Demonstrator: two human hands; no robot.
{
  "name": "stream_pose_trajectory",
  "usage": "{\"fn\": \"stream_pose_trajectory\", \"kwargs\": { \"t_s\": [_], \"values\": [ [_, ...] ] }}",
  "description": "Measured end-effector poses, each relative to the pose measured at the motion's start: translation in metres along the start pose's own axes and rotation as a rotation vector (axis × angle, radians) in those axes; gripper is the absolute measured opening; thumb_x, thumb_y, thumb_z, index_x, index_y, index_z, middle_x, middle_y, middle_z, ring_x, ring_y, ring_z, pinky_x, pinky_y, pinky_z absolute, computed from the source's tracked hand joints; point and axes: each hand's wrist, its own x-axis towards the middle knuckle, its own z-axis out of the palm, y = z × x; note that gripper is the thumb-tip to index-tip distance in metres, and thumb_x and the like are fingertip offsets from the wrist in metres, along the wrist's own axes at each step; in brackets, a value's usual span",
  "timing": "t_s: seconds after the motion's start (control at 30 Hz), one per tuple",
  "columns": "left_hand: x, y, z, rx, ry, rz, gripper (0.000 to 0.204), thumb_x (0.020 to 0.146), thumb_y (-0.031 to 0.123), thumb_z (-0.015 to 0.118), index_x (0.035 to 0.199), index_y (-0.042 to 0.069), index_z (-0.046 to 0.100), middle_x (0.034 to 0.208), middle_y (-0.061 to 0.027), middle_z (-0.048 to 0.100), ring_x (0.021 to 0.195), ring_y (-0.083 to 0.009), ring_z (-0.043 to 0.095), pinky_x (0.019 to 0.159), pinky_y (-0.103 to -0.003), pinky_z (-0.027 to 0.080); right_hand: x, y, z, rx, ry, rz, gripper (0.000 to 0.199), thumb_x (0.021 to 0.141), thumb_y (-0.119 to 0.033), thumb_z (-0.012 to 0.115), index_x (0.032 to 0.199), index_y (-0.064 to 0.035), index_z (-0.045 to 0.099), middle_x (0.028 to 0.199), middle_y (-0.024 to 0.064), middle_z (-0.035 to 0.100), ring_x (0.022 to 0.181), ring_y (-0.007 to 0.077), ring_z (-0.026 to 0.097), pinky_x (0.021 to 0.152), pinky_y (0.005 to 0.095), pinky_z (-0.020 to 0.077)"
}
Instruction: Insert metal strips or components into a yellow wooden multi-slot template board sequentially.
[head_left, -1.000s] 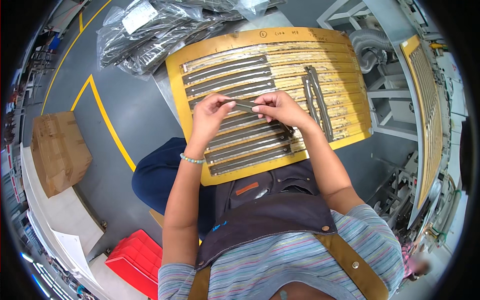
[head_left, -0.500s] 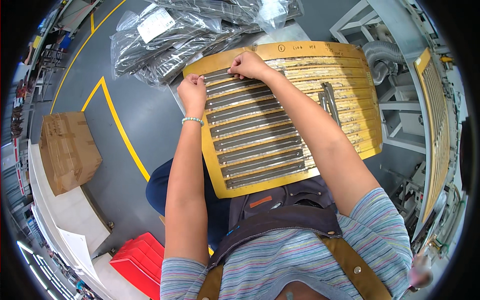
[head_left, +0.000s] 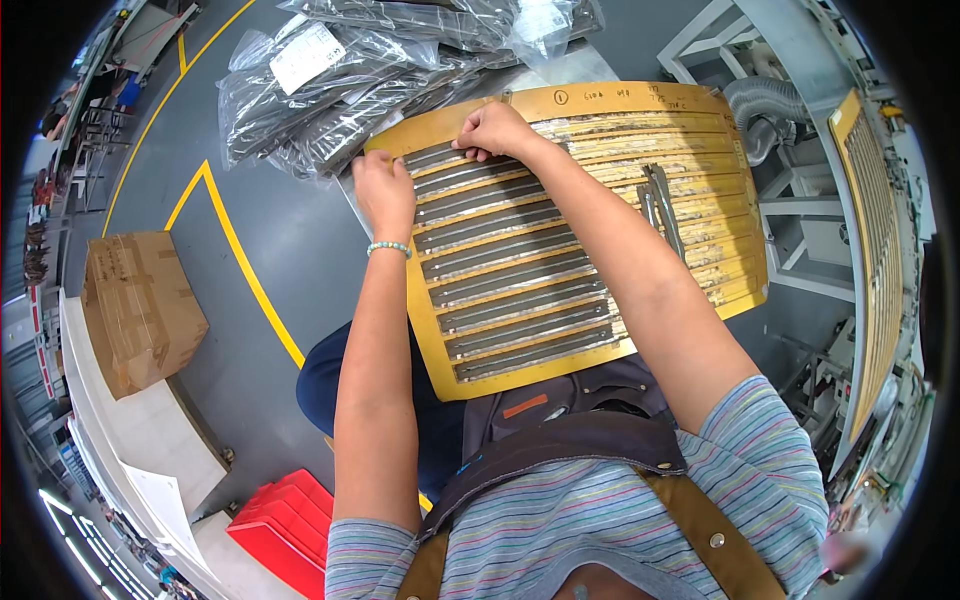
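Both hands, the left hand (head_left: 383, 190) and right hand (head_left: 497, 130), pinched shut on one dark strip (head_left: 435, 157) at the top slot of the yellow tray (head_left: 700, 100).

striped short-sleeved shirt (head_left: 620, 520) | dark apron, tan straps (head_left: 700, 530) | beaded bracelet (head_left: 388, 247), left wrist

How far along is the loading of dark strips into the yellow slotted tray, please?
The near slots of the yellow tray hold dark strips. Both hands, left hand and right hand, press a strip into the top slot. The right-side slots look bare, apart from loose strips.
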Motion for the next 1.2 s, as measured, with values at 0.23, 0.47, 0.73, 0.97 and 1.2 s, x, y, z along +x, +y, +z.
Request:
{"fn": "stream_pose_trajectory", "kwargs": {
  "t_s": [0.23,0.47,0.73,0.97,1.2],
  "values": [
    [-0.005,-0.007,0.021,0.050,0.193,-0.124,0.077,0.082,0.042,0.092,0.142,0.007,0.059,0.146,-0.0201,0.045,0.140,-0.0450,0.040,0.117,-0.057,0.032,0.000,0.000,0.000,-0.049,0.019,-0.039,0.017,0.089,-0.021,0.086,0.084,-0.0063,0.079,0.076,0.0036,0.079,0.063,0.0085,0.073,0.060,0.0248,0.0538],
    [0.004,-0.004,0.015,0.105,0.041,-0.129,0.076,0.084,0.040,0.090,0.143,0.008,0.055,0.150,-0.0198,0.045,0.141,-0.0427,0.039,0.111,-0.061,0.034,-0.004,0.009,-0.014,0.118,-0.049,-0.043,0.020,0.089,-0.023,0.087,0.084,-0.0060,0.077,0.075,0.0018,0.076,0.059,0.0074,0.063,0.056,0.0242,0.0495],
    [0.009,-0.030,0.019,0.132,0.073,-0.058,0.072,0.086,0.045,0.088,0.142,0.013,0.058,0.150,-0.0186,0.047,0.140,-0.0437,0.040,0.111,-0.065,0.035,-0.031,0.024,-0.073,-0.011,0.071,-0.060,0.021,0.089,-0.024,0.087,0.087,-0.0053,0.077,0.074,0.0036,0.075,0.064,0.0113,0.065,0.057,0.0293,0.0495],
    [0.009,-0.024,0.017,0.056,0.050,-0.069,0.069,0.086,0.034,0.090,0.142,0.011,0.057,0.157,-0.0180,0.042,0.144,-0.0431,0.037,0.113,-0.064,0.032,-0.037,0.055,-0.074,-0.370,0.307,-0.318,0.019,0.087,-0.023,0.084,0.090,-0.0055,0.079,0.081,0.0125,0.077,0.074,0.0277,0.072,0.073,0.0392,0.0557],
    [0.008,-0.025,0.017,0.039,0.064,-0.080,0.071,0.084,0.034,0.091,0.143,0.011,0.058,0.158,-0.0162,0.043,0.145,-0.0427,0.037,0.114,-0.064,0.032,-0.040,0.062,-0.065,-0.378,0.383,-0.383,0.021,0.089,-0.027,0.084,0.092,-0.0063,0.079,0.085,0.0135,0.078,0.079,0.0305,0.074,0.074,0.0409,0.0565]
  ]
}}
